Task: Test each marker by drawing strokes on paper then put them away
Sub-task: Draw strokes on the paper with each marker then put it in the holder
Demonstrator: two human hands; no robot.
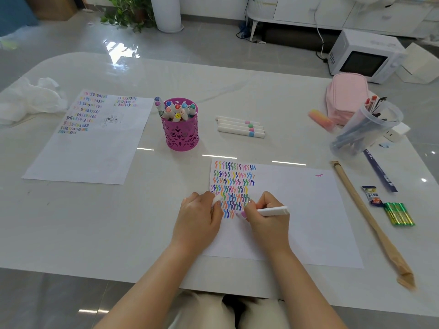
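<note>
The pink holder [181, 136] of markers stood back on the worktop [142, 222]. My left hand [198, 217] lay at the edge of the paper [304, 210], fingers curled round a white cap [217, 200]. My right hand [267, 218] pinched the white marker [275, 211], tip down under the coloured strokes [234, 184].

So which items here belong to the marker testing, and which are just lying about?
Job: marker in right hand; cap in left hand; paper; loose markers; holder.
Lying about: pink case; clear cup; batteries; ruler; stick; tissue.
</note>
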